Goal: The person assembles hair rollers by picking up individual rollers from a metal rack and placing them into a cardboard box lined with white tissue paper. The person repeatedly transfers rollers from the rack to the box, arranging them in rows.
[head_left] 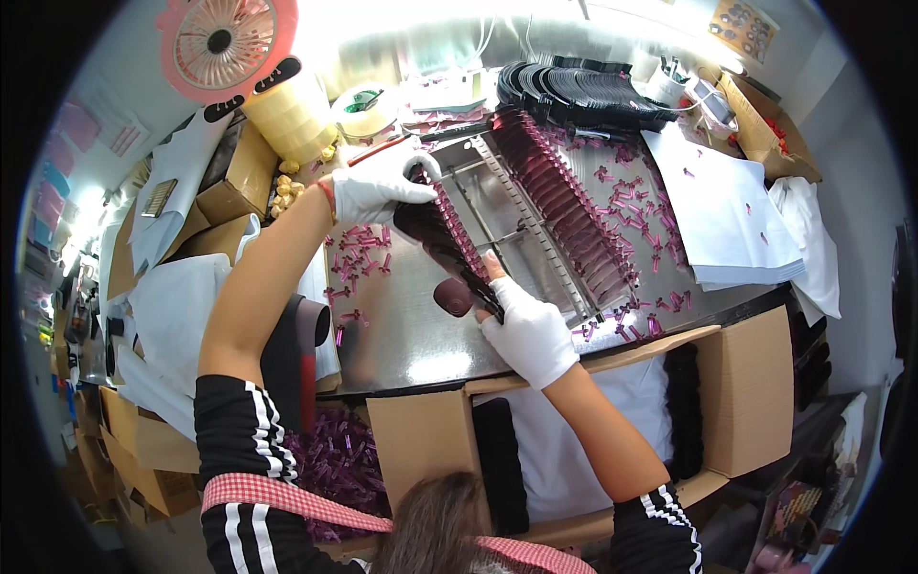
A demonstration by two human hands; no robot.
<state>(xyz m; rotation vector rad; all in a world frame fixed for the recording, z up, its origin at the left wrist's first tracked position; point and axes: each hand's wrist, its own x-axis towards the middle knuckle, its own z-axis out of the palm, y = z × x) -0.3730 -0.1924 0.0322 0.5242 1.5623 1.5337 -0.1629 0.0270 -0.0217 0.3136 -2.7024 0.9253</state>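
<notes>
Between my two white-gloved hands is a row of dark purple, translucent lens-like pieces (442,234), tilted, with small pink-purple parts along its upper edge. My left hand (378,194) grips its far end, fingers curled round it. My right hand (531,330) closes on the near end; the thumb tip is bare. A rounded purple piece (453,298) hangs below the row beside my right hand. Just right of my hands lies a metal rack (486,215) with notched bars, and a long row of similar purple pieces (564,206) stands along its right side.
Small pink-purple parts (650,215) litter the metal tabletop (382,330). Black curved pieces (574,93) are stacked behind. White sheets (722,210) lie at right. An open cardboard box (751,392) stands at the near edge, purple parts (335,459) beside it. A pink fan (225,43) is far left.
</notes>
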